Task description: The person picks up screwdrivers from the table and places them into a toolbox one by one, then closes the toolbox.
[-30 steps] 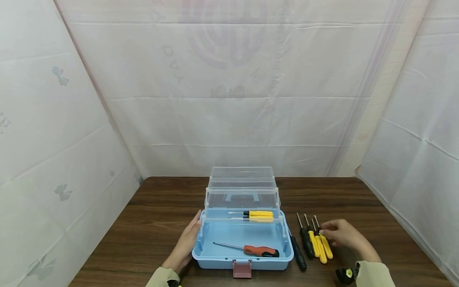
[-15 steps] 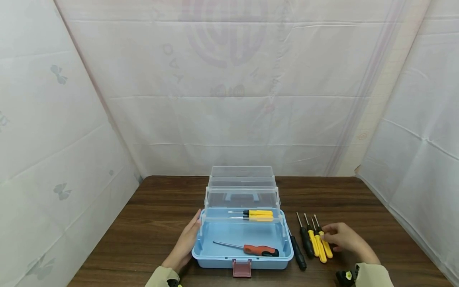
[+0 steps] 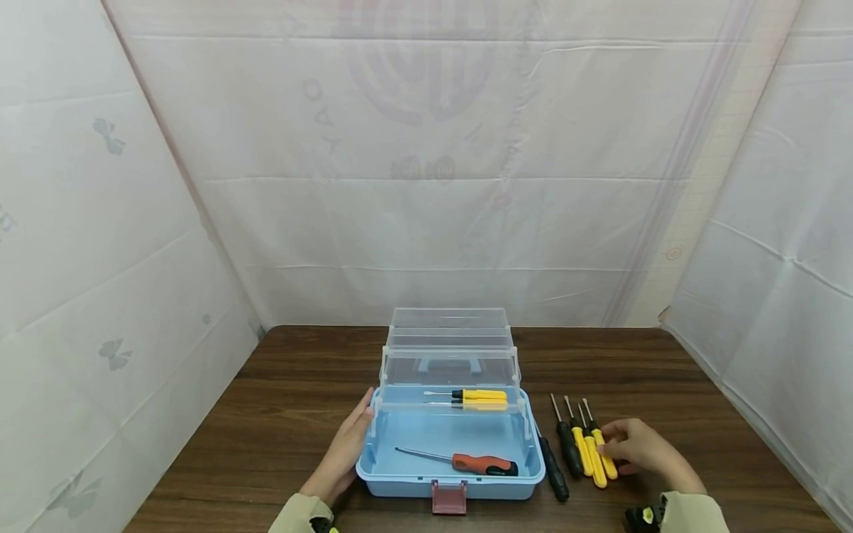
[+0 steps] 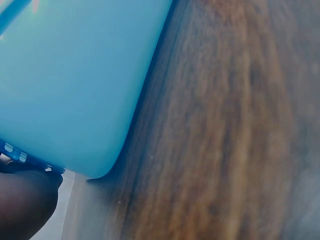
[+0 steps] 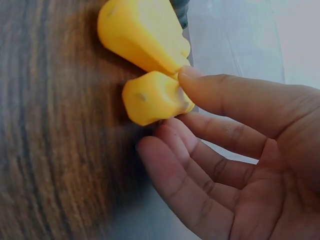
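A blue toolbox (image 3: 450, 489) with a raised clear tray lid stands on the table. My left hand (image 3: 343, 453) rests along its left side, the fingers lying straight against the wall; in the left wrist view, a digit (image 4: 27, 202) touches the rim. To the box's right, my right hand (image 3: 645, 449) pinches the handle of the rightmost yellow screwdriver (image 3: 605, 454) between thumb and fingers. That screwdriver's handle end (image 5: 147, 97) shows in the right wrist view, just below another yellow handle (image 5: 142, 32). Its shaft still lies in line with the neighbouring tools on the table.
Inside the box lies an orange-and-black screwdriver (image 3: 484, 465). Yellow screwdrivers (image 3: 483, 395) lie at the box's back, behind clear plastic. A black screwdriver (image 3: 554, 470) leans close to the box's right wall, with another black one (image 3: 570, 450) beside it. White sheeting (image 3: 453, 222) surrounds the table (image 3: 266, 429).
My right hand has shifted slightly down along the rightmost yellow screwdriver, and its thumb and fingers have closed on the handle. The left hand and box have stayed in place.
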Available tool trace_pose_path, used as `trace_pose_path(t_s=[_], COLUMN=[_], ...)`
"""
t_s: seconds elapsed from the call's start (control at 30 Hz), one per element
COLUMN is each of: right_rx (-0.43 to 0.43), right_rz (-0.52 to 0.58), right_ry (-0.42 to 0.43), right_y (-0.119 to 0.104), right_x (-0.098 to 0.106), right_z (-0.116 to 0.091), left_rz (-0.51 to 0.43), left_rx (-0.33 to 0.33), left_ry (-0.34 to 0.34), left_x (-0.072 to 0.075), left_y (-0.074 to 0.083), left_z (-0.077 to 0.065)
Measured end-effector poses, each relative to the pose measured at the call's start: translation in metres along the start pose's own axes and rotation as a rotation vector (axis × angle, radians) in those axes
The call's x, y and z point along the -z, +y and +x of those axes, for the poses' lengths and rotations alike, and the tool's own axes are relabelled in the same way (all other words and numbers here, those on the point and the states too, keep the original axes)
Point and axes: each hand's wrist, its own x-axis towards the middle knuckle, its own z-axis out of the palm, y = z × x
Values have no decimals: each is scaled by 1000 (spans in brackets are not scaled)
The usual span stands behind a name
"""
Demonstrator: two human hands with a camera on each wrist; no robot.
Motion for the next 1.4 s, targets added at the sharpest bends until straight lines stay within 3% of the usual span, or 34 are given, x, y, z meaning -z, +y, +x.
trace_pose_path(t_s=[0.6, 1.4], right_rx=[-58, -51], right_rz=[-27, -20], right_ry=[73, 82], right_y=[5, 7], right_x=[-2, 2], right_z=[1, 0], left_rz=[-3, 4], left_rx=[11, 13], left_ry=[2, 12], left_x=[-1, -1], left_y=[0, 2], left_z=[1, -1])
